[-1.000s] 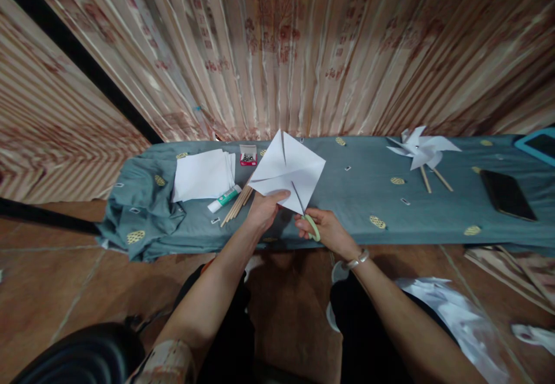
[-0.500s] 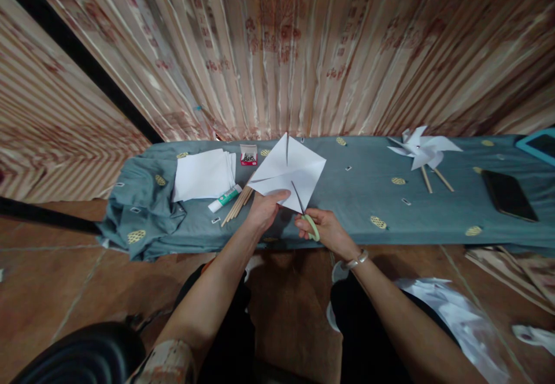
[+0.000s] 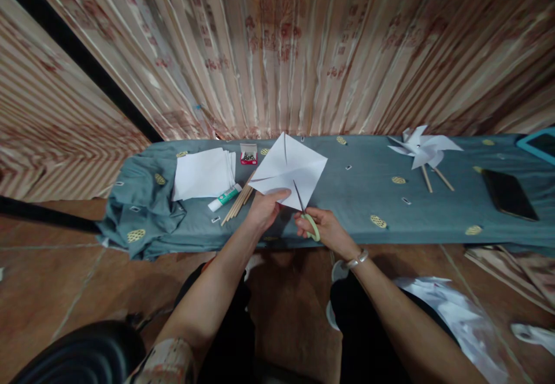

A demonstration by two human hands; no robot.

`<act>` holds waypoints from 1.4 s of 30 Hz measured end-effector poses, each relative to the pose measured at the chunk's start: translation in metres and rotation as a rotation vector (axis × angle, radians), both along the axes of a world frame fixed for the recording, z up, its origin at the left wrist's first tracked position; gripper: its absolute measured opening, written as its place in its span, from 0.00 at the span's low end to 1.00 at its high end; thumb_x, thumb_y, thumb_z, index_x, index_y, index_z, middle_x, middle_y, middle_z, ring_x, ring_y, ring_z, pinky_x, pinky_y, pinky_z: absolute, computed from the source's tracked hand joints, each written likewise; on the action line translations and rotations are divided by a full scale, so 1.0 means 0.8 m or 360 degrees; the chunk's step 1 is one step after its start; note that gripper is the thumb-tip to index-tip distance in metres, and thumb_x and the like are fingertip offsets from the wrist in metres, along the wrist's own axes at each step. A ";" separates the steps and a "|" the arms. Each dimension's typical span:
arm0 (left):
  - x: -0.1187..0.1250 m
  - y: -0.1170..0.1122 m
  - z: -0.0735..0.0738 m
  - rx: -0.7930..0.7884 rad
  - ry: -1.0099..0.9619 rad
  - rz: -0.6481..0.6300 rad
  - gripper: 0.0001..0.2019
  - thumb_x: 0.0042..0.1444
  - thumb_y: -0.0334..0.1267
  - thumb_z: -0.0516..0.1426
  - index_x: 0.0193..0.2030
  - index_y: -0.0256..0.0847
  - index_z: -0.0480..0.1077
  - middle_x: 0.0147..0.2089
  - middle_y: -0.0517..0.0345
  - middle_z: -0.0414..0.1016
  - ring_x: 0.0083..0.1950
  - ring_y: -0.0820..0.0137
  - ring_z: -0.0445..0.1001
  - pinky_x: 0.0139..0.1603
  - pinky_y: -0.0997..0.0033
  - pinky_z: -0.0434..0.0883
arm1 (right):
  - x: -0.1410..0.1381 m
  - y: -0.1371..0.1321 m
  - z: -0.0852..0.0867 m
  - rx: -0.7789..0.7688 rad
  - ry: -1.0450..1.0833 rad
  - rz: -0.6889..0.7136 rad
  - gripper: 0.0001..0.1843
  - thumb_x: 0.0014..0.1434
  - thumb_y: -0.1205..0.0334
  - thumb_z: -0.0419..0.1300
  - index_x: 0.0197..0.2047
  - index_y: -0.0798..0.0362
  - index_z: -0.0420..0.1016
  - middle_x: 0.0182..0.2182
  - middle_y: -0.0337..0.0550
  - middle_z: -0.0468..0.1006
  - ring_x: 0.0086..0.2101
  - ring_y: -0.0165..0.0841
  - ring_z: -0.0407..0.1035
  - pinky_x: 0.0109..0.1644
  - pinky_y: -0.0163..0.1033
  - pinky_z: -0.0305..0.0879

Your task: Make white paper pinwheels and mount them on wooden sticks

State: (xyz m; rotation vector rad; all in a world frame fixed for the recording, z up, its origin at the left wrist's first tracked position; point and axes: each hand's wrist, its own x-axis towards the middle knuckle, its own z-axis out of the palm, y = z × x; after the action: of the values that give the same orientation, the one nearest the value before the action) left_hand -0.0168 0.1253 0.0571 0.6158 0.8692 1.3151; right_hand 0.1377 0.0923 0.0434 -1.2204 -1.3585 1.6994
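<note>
A square sheet of white paper (image 3: 309, 167) is turned corner-up, with slits running in from its corners. My left hand (image 3: 265, 206) pinches its lower left edge, thumb on top and fingers hidden beneath. In my right hand (image 3: 323, 226) is a pair of scissors (image 3: 313, 229) with pale green handles. Their dark blade lies over the paper near its lower corner, pointing toward the middle. Left of the paper lie several wooden sticks (image 3: 236, 206), a glue stick (image 3: 224, 198) and a small red box (image 3: 248, 157) of tiny metal pieces.
A stack of white paper (image 3: 202, 173) lies at left on the cloth-covered bench (image 3: 355, 199). White paper pinwheels (image 3: 422, 150) on sticks, a dark phone (image 3: 509, 194) and a blue-edged device (image 3: 540, 144) are at right. A plastic bag (image 3: 459, 320) of white paper sits below right; a curtain (image 3: 277, 54) hangs behind.
The paper has turned and shifted very slightly in my hands. The scissors remain at its lower corner, and both hands keep their holds.
</note>
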 end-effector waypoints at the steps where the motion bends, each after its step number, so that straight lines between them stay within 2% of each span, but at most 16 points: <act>1: -0.001 0.001 0.000 -0.0013 -0.0014 0.0002 0.19 0.31 0.31 0.67 0.36 0.36 0.76 0.33 0.56 0.79 0.36 0.66 0.75 0.40 0.66 0.70 | 0.000 0.000 -0.001 0.0006 0.0002 0.0010 0.25 0.39 0.43 0.71 0.30 0.55 0.73 0.20 0.36 0.74 0.21 0.25 0.66 0.25 0.31 0.61; 5: -0.004 0.004 0.002 -0.0057 -0.0061 0.0063 0.22 0.29 0.30 0.68 0.38 0.38 0.76 0.30 0.60 0.78 0.29 0.72 0.72 0.33 0.71 0.68 | 0.002 -0.001 -0.003 0.0031 -0.0009 0.0056 0.25 0.43 0.41 0.69 0.32 0.55 0.74 0.21 0.36 0.74 0.22 0.24 0.65 0.27 0.31 0.62; 7: -0.004 0.005 0.004 -0.0037 -0.0073 0.0102 0.22 0.30 0.29 0.68 0.38 0.39 0.76 0.31 0.60 0.78 0.30 0.71 0.73 0.34 0.70 0.69 | 0.002 -0.003 -0.002 0.0047 -0.0031 0.0082 0.26 0.44 0.39 0.67 0.32 0.55 0.74 0.21 0.36 0.74 0.22 0.24 0.65 0.27 0.31 0.61; 10: -0.002 0.003 0.005 0.0015 -0.0049 0.0142 0.22 0.29 0.29 0.67 0.38 0.39 0.76 0.33 0.58 0.79 0.36 0.66 0.75 0.40 0.66 0.71 | 0.000 -0.004 0.002 0.0044 -0.0051 0.0092 0.27 0.45 0.36 0.65 0.31 0.54 0.74 0.21 0.37 0.74 0.21 0.25 0.65 0.26 0.32 0.61; 12: 0.001 0.002 0.005 0.0032 -0.0034 0.0136 0.22 0.29 0.28 0.67 0.38 0.38 0.75 0.34 0.56 0.80 0.41 0.63 0.76 0.45 0.64 0.70 | -0.001 -0.005 0.005 0.0033 -0.0044 0.0086 0.27 0.45 0.35 0.65 0.28 0.54 0.72 0.21 0.38 0.75 0.22 0.26 0.66 0.26 0.32 0.61; 14: 0.002 0.001 0.005 0.0018 -0.0027 0.0114 0.22 0.29 0.29 0.67 0.38 0.37 0.75 0.35 0.55 0.80 0.42 0.62 0.76 0.48 0.63 0.70 | -0.003 -0.005 0.006 0.0019 -0.0027 0.0068 0.27 0.44 0.35 0.65 0.27 0.54 0.71 0.22 0.39 0.75 0.22 0.26 0.66 0.26 0.32 0.61; 22: 0.005 -0.004 0.002 0.0015 0.0010 0.0042 0.23 0.30 0.30 0.67 0.39 0.37 0.74 0.33 0.57 0.78 0.36 0.66 0.74 0.43 0.64 0.69 | -0.001 -0.001 -0.002 -0.0020 -0.0034 -0.0011 0.27 0.40 0.40 0.69 0.33 0.55 0.74 0.21 0.38 0.76 0.21 0.27 0.66 0.26 0.32 0.59; 29: 0.007 -0.007 0.003 -0.0013 0.0010 0.0016 0.23 0.31 0.30 0.67 0.39 0.38 0.74 0.32 0.58 0.77 0.32 0.68 0.72 0.37 0.66 0.69 | 0.002 0.003 -0.010 0.0079 -0.0071 0.0023 0.26 0.43 0.39 0.68 0.32 0.56 0.75 0.23 0.41 0.78 0.21 0.26 0.66 0.26 0.32 0.59; 42: 0.004 -0.007 0.005 -0.0019 -0.0009 0.0030 0.24 0.29 0.30 0.68 0.40 0.37 0.74 0.32 0.58 0.78 0.34 0.67 0.73 0.41 0.65 0.68 | -0.003 0.002 -0.005 0.0035 -0.0037 -0.0031 0.25 0.41 0.41 0.69 0.29 0.55 0.74 0.19 0.37 0.73 0.20 0.25 0.63 0.24 0.32 0.57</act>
State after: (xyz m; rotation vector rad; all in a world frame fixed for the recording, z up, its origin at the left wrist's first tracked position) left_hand -0.0135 0.1197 0.0609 0.5958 0.8796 1.3269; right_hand 0.1356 0.0942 0.0390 -1.2408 -1.3717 1.6574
